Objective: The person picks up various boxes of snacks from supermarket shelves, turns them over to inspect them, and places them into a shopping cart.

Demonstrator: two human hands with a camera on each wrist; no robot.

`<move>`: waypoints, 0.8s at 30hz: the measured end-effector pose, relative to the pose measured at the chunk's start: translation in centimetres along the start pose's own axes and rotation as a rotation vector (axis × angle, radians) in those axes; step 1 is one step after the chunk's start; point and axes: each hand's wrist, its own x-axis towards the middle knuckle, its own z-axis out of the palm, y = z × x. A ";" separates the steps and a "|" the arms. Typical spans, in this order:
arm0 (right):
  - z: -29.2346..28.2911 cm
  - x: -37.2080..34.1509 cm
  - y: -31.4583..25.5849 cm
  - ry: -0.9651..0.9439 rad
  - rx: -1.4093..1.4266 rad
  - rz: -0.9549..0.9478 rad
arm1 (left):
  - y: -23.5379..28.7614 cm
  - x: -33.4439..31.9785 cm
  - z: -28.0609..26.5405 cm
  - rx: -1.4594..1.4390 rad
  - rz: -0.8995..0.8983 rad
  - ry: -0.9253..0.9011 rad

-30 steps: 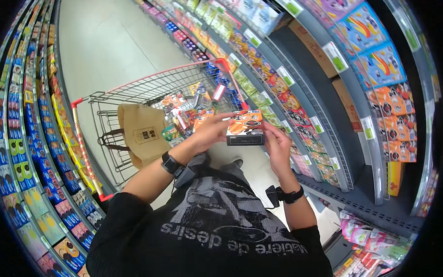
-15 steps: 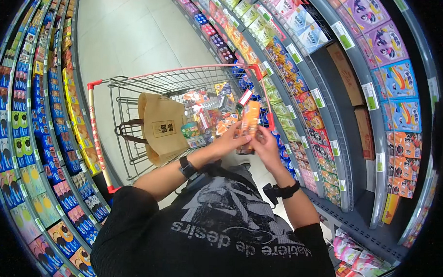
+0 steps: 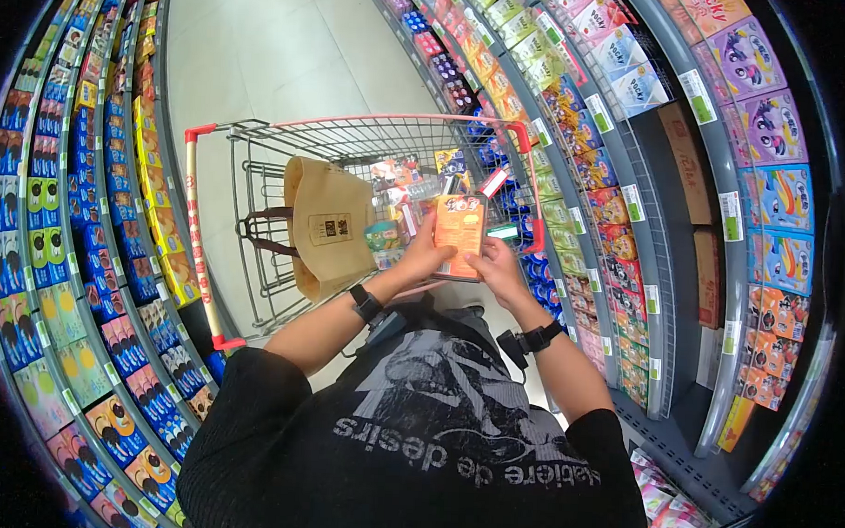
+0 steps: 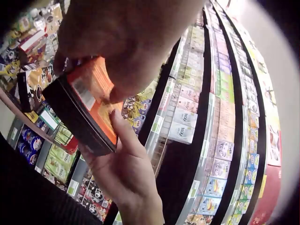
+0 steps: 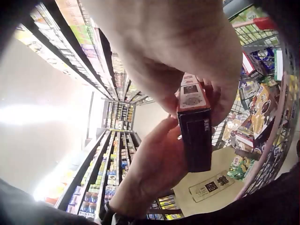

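Observation:
Both hands hold an orange snack box (image 3: pixel 460 233) with black edges, its printed orange back turned up toward the head camera. The left hand (image 3: pixel 425 255) grips its left side with the thumb on the face. At the lower right corner, the right hand (image 3: pixel 499 269) pinches it, thumb on top and fingers beneath. In the left wrist view a white barcode patch (image 4: pixel 85 92) shows on the orange face, next to the black side. The right wrist view shows the box's black end (image 5: pixel 196 140) between the two hands.
A wire shopping cart (image 3: pixel 353 122) with red corners stands in front, holding a brown paper bag (image 3: pixel 326 228) and several packaged snacks (image 3: pixel 397 184). Shelves of blue cookie packs (image 3: pixel 43 195) line the left. On the right, shelves carry Pocky boxes (image 3: pixel 625 66) and cartons (image 3: pixel 684 166).
The box has been turned over, from its front picture and black side to its printed orange back. Both hands have shifted their hold on it. The head view has swung, moving the cart rightward in frame.

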 end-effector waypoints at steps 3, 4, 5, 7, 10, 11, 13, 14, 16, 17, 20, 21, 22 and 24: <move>1.5 0.5 0.0 -0.079 -0.023 -0.106 | -0.4 0.2 -0.2 0.079 -0.089 0.040; 1.9 0.7 0.3 -0.122 0.017 -0.172 | -1.0 0.5 -0.5 0.050 -0.151 -0.023; 2.2 1.3 1.0 -0.154 -0.022 -0.200 | -1.7 0.8 -0.9 0.022 -0.214 -0.087; 2.8 2.1 1.9 -0.216 -0.098 -0.255 | -2.6 0.7 -1.7 -0.080 -0.344 -0.142; 2.3 2.4 1.8 -0.155 -0.307 -0.216 | -1.1 -0.5 -1.8 -0.259 -0.458 -0.027; 2.0 2.4 1.9 -0.138 -0.361 -0.203 | -1.4 -0.6 -2.0 -0.269 -0.501 -0.006; 1.5 3.4 3.9 -0.116 -0.308 -0.140 | -2.5 -0.6 -2.8 -0.288 -0.586 0.034; 1.4 3.8 4.6 -0.103 -0.283 -0.111 | -3.2 -0.4 -3.1 -0.242 -0.581 0.047; 1.4 3.6 5.5 -0.152 -0.253 -0.068 | -4.0 -0.3 -3.5 -0.152 -0.568 0.075; 1.5 3.5 5.4 -0.177 -0.238 -0.048 | -4.2 -0.2 -3.9 -0.152 -0.562 0.092; 1.1 2.8 4.7 -0.173 -0.113 0.120 | -5.1 -0.2 -5.4 -0.112 -0.549 0.184; 0.9 2.5 4.4 -0.166 -0.049 0.163 | -5.4 0.0 -5.9 -0.124 -0.537 0.211; 0.6 2.3 4.2 -0.172 -0.024 0.168 | -6.2 0.2 -6.6 -0.135 -0.526 0.237; -0.4 1.7 4.0 -0.181 0.030 0.177 | -8.2 0.9 -8.1 -0.143 -0.510 0.272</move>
